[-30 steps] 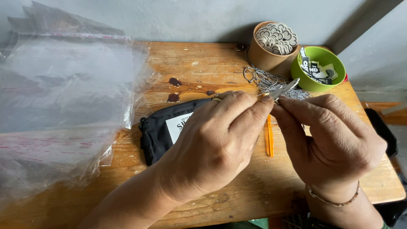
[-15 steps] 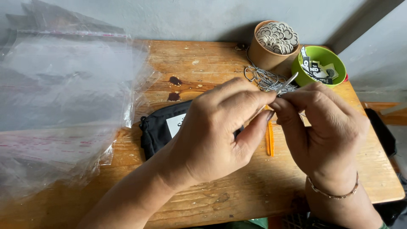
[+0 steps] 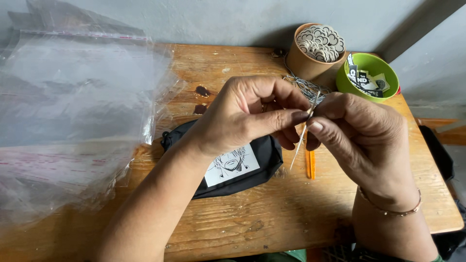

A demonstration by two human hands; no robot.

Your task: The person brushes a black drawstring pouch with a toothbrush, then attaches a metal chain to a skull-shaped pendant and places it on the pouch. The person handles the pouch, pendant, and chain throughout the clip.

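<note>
Head view: black pouch (image 3: 228, 165) lies nearest, under the left hand (image 3: 242, 116). Left hand and right hand (image 3: 359, 131) meet fingertip to fingertip, both pinching a thin metal chain (image 3: 302, 133) that hangs steeply, its upper end toward the chain heap (image 3: 306, 87) beyond.

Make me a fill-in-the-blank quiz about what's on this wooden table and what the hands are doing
1. The left hand and right hand together pinch a thin ____ chain.
2. The black pouch lies under the ____ hand.
3. The bowl at the table's far right corner is ____ in colour.
4. The clear plastic bags are piled on the table's ____ side.

Missing words: metal; left; green; left
</note>
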